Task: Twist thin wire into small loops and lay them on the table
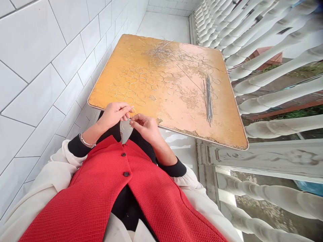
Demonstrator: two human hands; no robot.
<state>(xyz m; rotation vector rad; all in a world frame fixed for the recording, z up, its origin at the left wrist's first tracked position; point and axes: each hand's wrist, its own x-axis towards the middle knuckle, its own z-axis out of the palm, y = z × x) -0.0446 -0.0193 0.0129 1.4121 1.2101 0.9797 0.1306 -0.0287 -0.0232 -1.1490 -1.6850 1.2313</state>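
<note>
The rings (142, 80) look shiny metal, the tabletop (166, 112) worn and rough.

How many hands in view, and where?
2: the left hand at the table's near edge, and the right hand just right of it. No other hand shows.

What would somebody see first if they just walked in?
Probably the bright red vest, filling the bottom of the picture. Above it, thin wire rings are scattered over the worn orange-and-pink table, with a wire tangle at its far end and a bundle of straight wires at its right.
</note>
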